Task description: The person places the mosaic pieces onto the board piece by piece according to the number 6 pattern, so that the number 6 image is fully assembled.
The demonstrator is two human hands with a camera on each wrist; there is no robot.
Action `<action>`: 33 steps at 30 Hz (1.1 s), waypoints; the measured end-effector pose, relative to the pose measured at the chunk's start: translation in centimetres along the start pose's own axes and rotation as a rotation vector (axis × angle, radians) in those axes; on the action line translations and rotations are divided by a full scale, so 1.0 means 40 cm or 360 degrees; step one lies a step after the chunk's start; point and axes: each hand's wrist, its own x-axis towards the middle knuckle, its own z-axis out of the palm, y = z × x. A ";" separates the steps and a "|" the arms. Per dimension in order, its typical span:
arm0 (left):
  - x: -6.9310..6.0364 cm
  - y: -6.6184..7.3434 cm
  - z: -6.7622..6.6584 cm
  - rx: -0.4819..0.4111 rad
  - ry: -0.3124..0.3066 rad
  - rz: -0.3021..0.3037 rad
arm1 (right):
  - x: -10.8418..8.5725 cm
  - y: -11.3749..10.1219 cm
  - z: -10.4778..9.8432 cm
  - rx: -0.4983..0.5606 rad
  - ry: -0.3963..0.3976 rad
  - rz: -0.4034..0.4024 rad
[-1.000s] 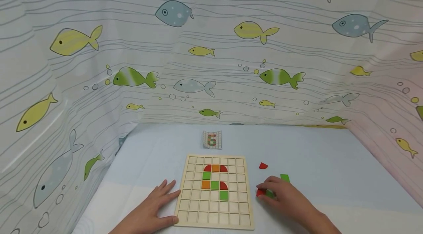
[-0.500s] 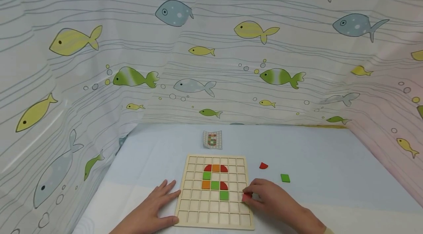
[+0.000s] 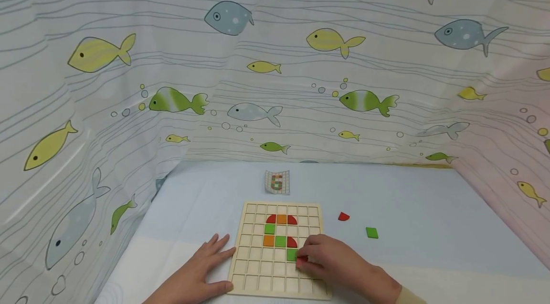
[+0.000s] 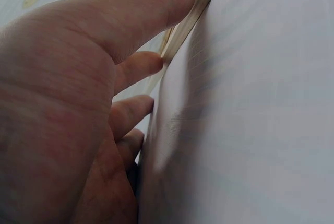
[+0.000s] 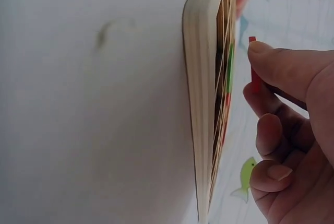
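My right hand (image 3: 339, 262) pinches a red tile (image 3: 301, 262) between thumb and fingers, above the right part of a wooden grid board (image 3: 252, 268). In the right wrist view, the red tile (image 5: 255, 75) is seen edge-on, apart from the board. My left hand (image 3: 195, 270) is spread at the board's left side, with thumb and a fingertip touching its edge. On the board lie red rounded tiles (image 3: 291, 242), orange squares (image 3: 268, 241) and green squares (image 3: 280, 241). The green square (image 3: 291, 255) nearest the right hand is partly covered.
A small paper card (image 3: 277, 183) with a coloured grid pattern lies beyond the board. Right of the board are a loose red rounded tile (image 3: 343, 216) and a loose green square (image 3: 372, 233). A fish-print curtain (image 3: 296, 79) stands behind and at both sides.
My right hand has carried the red tile leftward from the table to over the board. A green piece first seen beside that hand is out of sight. The left hand has stayed put.
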 end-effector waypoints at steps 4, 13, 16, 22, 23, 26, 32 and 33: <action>0.000 0.001 -0.001 -0.0012 -0.0004 -0.0006 | 0.015 -0.010 0.007 -0.0032 -0.0046 -0.0012; -0.002 -0.003 0.003 0.0017 0.0016 0.0017 | 0.031 -0.020 0.017 -0.0054 -0.0143 0.0018; -0.002 -0.003 0.001 0.0010 0.0011 0.0010 | 0.037 -0.020 0.023 -0.0061 -0.0120 -0.0031; 0.000 -0.006 0.002 -0.0001 -0.0005 0.0003 | 0.045 -0.026 0.027 -0.0094 -0.0138 -0.0036; 0.000 -0.007 0.003 0.0000 -0.0005 0.0003 | 0.046 -0.027 0.028 -0.0093 -0.0144 -0.0027; 0.000 -0.009 0.004 0.0006 0.0003 0.0014 | 0.047 -0.030 0.029 -0.0095 -0.0165 -0.0005; -0.002 -0.008 0.005 0.0026 0.0026 0.0029 | 0.046 -0.036 0.031 -0.0130 -0.0167 0.0010; -0.002 -0.008 0.005 0.0027 0.0027 0.0028 | 0.045 -0.037 0.031 -0.0131 -0.0174 0.0018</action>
